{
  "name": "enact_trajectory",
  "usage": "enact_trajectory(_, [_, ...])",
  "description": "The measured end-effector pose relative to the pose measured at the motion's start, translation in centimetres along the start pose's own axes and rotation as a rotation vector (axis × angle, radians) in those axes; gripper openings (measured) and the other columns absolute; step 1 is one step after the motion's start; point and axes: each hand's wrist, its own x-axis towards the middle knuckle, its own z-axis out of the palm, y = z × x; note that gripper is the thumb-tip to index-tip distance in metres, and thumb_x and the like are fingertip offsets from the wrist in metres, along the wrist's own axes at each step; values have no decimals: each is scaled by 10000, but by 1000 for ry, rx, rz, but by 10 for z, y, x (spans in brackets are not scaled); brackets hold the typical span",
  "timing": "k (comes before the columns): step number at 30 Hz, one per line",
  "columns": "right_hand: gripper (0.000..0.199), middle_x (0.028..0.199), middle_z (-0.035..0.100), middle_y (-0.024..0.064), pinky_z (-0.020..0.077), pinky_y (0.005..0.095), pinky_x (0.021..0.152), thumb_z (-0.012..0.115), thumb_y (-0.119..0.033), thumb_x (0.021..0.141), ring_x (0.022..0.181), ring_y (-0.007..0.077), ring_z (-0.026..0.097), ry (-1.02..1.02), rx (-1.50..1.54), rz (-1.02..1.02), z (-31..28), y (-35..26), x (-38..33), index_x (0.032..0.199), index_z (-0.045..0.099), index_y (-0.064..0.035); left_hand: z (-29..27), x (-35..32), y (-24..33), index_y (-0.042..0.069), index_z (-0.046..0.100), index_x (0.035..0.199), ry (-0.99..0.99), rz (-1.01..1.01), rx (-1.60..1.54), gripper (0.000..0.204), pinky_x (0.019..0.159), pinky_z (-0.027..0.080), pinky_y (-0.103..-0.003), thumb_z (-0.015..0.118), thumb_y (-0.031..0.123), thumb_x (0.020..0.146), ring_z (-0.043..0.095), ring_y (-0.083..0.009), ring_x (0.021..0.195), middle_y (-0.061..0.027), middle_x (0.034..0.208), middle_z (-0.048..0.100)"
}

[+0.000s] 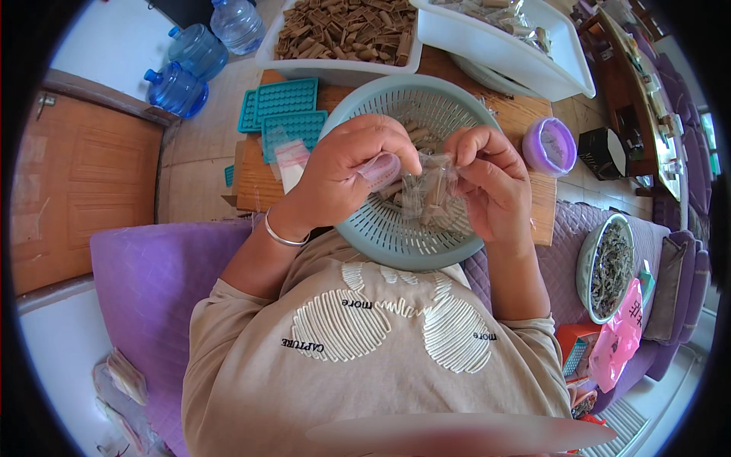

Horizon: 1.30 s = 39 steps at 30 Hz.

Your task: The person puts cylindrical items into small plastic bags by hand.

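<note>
A small clear plastic bag (431,189) with brown pieces in it hangs between my hands, over a grey-green colander (403,255). My left hand (352,156) is closed, pinching the bag's upper left edge. Against its palm lies a folded clear plastic piece with pinkish print (381,170). The fingers of my right hand (493,174) are closed on the bag's upper right corner. Below the bag, more brown pieces (419,135) lie in the colander, partly hidden by my hands.
Teal moulded trays (286,97) lie on the wooden table (251,179) at left. Behind stand a white bin (343,70) of brown pieces and another white bin (525,61) with bagged items. A purple bowl (542,148) sits right; a basin (585,263) rests on the purple sofa (164,289).
</note>
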Motion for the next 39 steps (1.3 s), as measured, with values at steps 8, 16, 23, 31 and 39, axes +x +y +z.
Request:
enact_trajectory(8, [155,815,617,57,453,251,691,526,-53,858,712,120,547,285,-421,-531,-22,-69,80,915,637,39,19,7,-14,14,622,1058,363,-449,-523,132,618,434,-218,535,70,975,594,-122,841,-96,1045,640])
enact_trajectory(16, [187,849,655,15,497,245,686,732,-127,853,757,86,586,320,-960,-437,-12,-30,48,1005,680,-33,36,-7,-15,23,619,1086,589,-453,-979,171,955,489,-341,610,97,932,575,-230,1169,-133,1246,604])
enact_trajectory(23, [124,823,624,7,481,238,638,693,-81,887,718,95,582,128,-610,-49,16,46,-15,979,641,-16,57,-16,-5,58,593,1179,409,-484,-1022,281,1072,415,-409,652,117,910,500,-247,1281,-142,1340,560])
enact_trajectory(31, [143,806,617,17,442,225,616,553,-157,989,675,90,552,212,-56,128,16,53,-26,969,610,-28,58,-28,2,45,520,1305,462,-572,-1139,369,1002,471,-365,591,104,948,483,-245,1305,-141,1350,558])
enact_trajectory(39, [153,786,607,21,428,226,619,530,-177,1003,685,96,555,313,-16,57,15,54,-31,969,596,-44,48,-36,8,22,518,1298,580,-606,-903,379,849,487,-281,599,172,959,565,-191,1160,-137,1259,609])
